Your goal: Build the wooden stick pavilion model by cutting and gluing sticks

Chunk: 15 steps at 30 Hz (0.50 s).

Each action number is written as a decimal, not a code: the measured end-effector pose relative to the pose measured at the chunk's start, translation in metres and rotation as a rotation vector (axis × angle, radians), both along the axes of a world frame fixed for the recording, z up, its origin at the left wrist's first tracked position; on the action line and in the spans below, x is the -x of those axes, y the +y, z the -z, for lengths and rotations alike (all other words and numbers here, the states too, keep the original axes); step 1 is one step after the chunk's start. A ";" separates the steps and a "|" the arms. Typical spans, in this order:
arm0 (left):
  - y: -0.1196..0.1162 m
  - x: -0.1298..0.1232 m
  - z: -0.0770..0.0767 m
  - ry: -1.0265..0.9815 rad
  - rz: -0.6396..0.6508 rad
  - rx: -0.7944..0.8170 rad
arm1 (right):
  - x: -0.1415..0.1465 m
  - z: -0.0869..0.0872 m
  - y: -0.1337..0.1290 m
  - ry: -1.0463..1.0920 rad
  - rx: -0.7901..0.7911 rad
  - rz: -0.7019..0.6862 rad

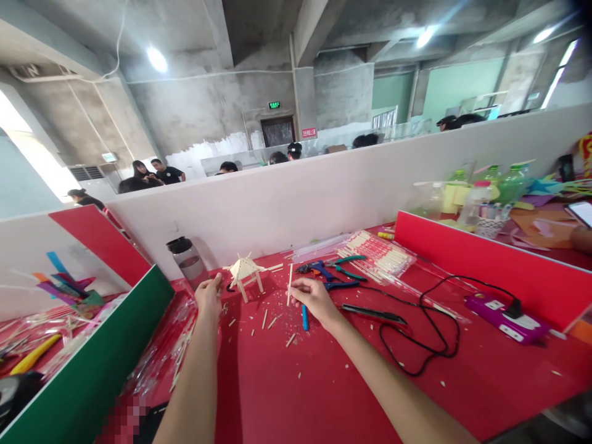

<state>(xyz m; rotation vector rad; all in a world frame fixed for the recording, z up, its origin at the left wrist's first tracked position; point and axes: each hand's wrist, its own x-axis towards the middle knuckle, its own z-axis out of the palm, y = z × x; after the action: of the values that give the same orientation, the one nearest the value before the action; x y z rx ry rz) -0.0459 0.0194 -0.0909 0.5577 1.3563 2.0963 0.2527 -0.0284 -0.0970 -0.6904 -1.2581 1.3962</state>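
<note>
My right hand [313,298] pinches a short pale wooden stick [290,280], held upright above the red tabletop. To the left, my left hand [209,297] has its thumb and fingers pressed together; whatever they may hold is too small to make out. Between my hands stands a little model pavilion [244,271] built of pale sticks, with a peaked roof and several legs. Neither hand appears to touch it. Just below my right hand lies a blue-handled tool [305,318], partly covered. Stick offcuts [264,319] are scattered around.
Behind my right hand lie a blue glue gun [319,267] and teal-handled pliers [350,259]. A black craft knife [374,313], a looping cable and a purple power strip [506,317] are at right. Bundled sticks [377,254] lie behind. Green [99,364] and red [490,265] dividers flank the table.
</note>
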 end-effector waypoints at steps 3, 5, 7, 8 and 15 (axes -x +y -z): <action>-0.007 0.001 -0.002 0.008 -0.083 -0.058 | 0.000 0.002 0.001 0.001 0.003 -0.002; -0.013 0.003 -0.005 0.028 -0.161 -0.109 | 0.001 0.003 0.002 0.001 0.004 -0.003; -0.020 0.008 -0.012 0.058 -0.244 -0.165 | 0.001 0.004 0.003 -0.004 -0.003 -0.003; -0.023 0.011 -0.016 0.072 -0.284 -0.194 | 0.001 0.005 0.003 -0.006 -0.008 -0.003; -0.046 0.045 -0.036 0.359 -0.461 -0.195 | 0.002 0.006 0.005 -0.011 -0.012 0.002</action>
<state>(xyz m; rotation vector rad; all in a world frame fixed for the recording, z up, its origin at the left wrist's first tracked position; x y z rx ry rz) -0.0913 -0.0261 -0.0548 0.7927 1.6067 2.6146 0.2504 -0.0238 -0.1026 -0.6918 -1.2733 1.3845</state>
